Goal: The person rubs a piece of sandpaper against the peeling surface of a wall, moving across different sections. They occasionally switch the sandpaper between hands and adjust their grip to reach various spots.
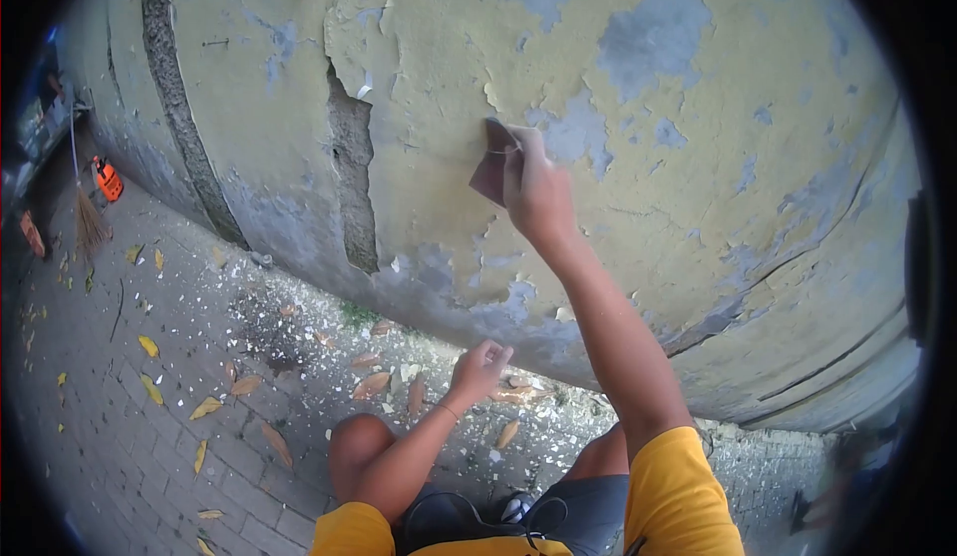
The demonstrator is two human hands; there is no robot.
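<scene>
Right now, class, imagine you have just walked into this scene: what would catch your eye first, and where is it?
Probably the large wall, its yellowish paint peeling into grey patches across most of the view. Near the centre, the right hand holds a dark reddish-brown sheet against it. At the far left, a bright orange container stands out beside a broom.

A brown, flat, paper-like sheet [488, 175] lies against the peeling yellow plaster wall [439, 68] in the person's right grip [538, 182], right of a long, rough gray patch [354, 172]. The left grip [478, 372] is lower, before the wall's foot. Far left, a straw broom [88, 219] stands just left of an orange plastic container [109, 181] on gray brick paving [120, 412].
</scene>
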